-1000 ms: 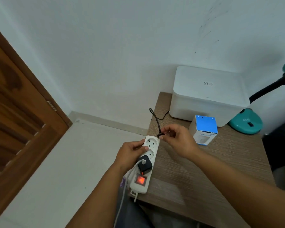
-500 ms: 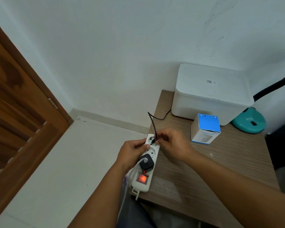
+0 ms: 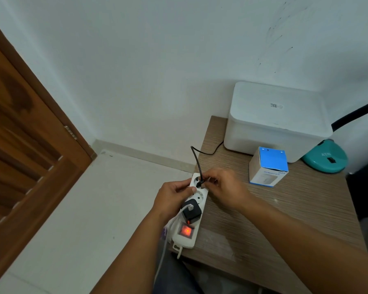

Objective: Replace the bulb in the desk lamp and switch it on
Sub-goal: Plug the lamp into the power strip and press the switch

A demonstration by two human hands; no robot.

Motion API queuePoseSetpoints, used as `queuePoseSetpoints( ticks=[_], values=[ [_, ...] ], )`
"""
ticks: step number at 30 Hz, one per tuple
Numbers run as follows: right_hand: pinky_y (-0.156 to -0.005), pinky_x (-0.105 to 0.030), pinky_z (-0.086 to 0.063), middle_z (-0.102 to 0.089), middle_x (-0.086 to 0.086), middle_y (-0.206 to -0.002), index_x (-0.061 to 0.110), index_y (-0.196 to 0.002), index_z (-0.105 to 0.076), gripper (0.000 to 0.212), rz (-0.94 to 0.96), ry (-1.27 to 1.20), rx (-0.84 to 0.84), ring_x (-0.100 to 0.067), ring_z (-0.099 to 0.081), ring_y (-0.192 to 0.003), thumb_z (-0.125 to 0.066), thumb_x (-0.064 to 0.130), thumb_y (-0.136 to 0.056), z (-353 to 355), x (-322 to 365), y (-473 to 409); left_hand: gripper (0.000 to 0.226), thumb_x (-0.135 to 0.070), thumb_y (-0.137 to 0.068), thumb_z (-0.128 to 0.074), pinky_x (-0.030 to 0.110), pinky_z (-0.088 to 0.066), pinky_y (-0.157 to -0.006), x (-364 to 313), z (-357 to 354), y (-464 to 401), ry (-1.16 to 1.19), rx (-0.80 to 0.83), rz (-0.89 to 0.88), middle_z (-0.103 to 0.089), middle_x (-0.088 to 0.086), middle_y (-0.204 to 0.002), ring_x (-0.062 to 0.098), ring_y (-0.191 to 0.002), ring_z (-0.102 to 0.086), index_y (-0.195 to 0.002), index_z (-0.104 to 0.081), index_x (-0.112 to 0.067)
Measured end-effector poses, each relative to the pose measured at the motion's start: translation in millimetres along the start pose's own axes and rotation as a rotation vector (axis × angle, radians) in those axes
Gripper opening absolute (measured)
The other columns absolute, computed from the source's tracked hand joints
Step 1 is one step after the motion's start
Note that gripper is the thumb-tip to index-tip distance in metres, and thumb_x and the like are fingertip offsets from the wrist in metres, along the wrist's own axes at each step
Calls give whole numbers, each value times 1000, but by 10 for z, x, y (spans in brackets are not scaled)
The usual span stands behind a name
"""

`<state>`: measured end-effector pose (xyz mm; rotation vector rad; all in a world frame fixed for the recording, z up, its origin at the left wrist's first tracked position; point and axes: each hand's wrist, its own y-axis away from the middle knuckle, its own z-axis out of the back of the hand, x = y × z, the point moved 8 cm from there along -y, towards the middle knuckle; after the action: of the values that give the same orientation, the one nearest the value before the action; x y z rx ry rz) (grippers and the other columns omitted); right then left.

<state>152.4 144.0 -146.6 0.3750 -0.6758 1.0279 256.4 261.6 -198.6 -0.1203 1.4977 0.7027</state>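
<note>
A white power strip [image 3: 188, 237] lies along the left edge of the wooden table [image 3: 285, 219], its red switch [image 3: 186, 230] lit. My left hand [image 3: 171, 197] grips the strip by its far end. My right hand [image 3: 223, 187] pinches a small black plug [image 3: 200, 183] at the strip's farthest socket; its black cord [image 3: 197, 160] runs back behind the white box. The teal desk lamp's base [image 3: 324, 159] sits at the far right, with its black neck [image 3: 357, 114] leaving the frame. The lamp head and bulb are out of view.
A white lidded box [image 3: 274, 119] stands against the wall. A small blue-and-white carton [image 3: 268, 166] sits in front of it. A black charger [image 3: 191, 211] with a white cable occupies the near socket. A wooden door [image 3: 23, 145] is at left.
My right hand has brought the black plug from above the strip's end down onto the farthest socket. My left hand has kept its hold on the strip.
</note>
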Motion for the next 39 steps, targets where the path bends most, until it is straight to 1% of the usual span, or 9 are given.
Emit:
queuePoseSetpoints(
  ticks=[3,7,12,15,24,28,30,36,39],
  values=[
    [-77,-24,-45,-58,13,-99,24,-109,-72,19,-25,12,-11,-1,-51,-89,-67,22,-91,-27,-59,-13,31,-15,-91,-72,12,-52,-70,-23,3,10,-13,-11,-4,-79,-6,-102,7,-93,-74,-121,-74,-21],
    [-76,-23,-38,-52,11,-100,29,-109,-72,19,-76,43,9,-5,-48,-94,-67,28,-91,-59,-124,-65,31,-15,-91,-72,15,-55,-73,-18,5,9,-15,-10,8,-79,-6,-101,10,-94,-75,-121,-74,-20],
    [-78,-32,-45,-54,5,-95,31,-105,-72,17,-94,103,57,-14,-50,-94,-66,30,-90,-63,-126,-148,31,-16,-91,-73,27,-58,-85,-6,8,-7,-36,-3,17,-79,-5,-103,13,-96,-75,-122,-74,-21],
    [-79,-32,-44,-54,5,-96,32,-107,-72,18,-110,101,67,-13,-49,-94,-65,31,-90,-58,-124,-136,30,-17,-91,-72,23,-58,-81,-25,14,-3,-65,-6,19,-79,-6,-103,11,-95,-75,-121,-74,-22],
    [-86,-26,-48,-55,10,-110,31,-124,-58,31,-138,36,-20,-3,-52,-97,-61,27,-93,38,-73,239,25,-27,-96,-66,15,-47,-77,-372,65,89,-416,-53,-40,-75,-5,-115,-3,-92,-65,-119,-74,-23],
    [-84,-20,-47,-55,15,-111,36,-123,-56,32,-160,-1,-63,0,-53,-98,-60,25,-94,175,-128,537,36,-34,-98,-62,19,-37,-95,-646,154,249,-449,-124,-88,-67,-3,-132,6,-118,-59,-130,-67,-19],
    [-82,-15,-44,-57,13,-109,32,-123,-60,31,-149,-18,-105,0,-54,-97,-61,22,-93,277,-136,699,37,-33,-98,-63,18,-36,-97,-806,137,327,-463,-138,-132,-66,-3,-134,5,-120,-58,-133,-66,-19],
    [-79,-9,-41,-60,18,-110,36,-122,-59,31,-250,-62,-220,5,-54,-102,-63,25,-93,590,-427,1313,31,-27,-97,-63,-2,-41,-72,-1236,-421,530,-468,-102,-311,-71,-11,-118,-7,-96,-64,-128,-69,-24],
    [-76,-7,-41,-59,17,-110,39,-120,-59,31,-342,-59,-291,8,-53,-101,-63,24,-92,768,-671,1636,34,-28,-97,-64,-2,-40,-83,-1308,-948,588,-531,-12,-385,-70,-9,-125,0,-109,-65,-130,-68,-24]
  ],
)
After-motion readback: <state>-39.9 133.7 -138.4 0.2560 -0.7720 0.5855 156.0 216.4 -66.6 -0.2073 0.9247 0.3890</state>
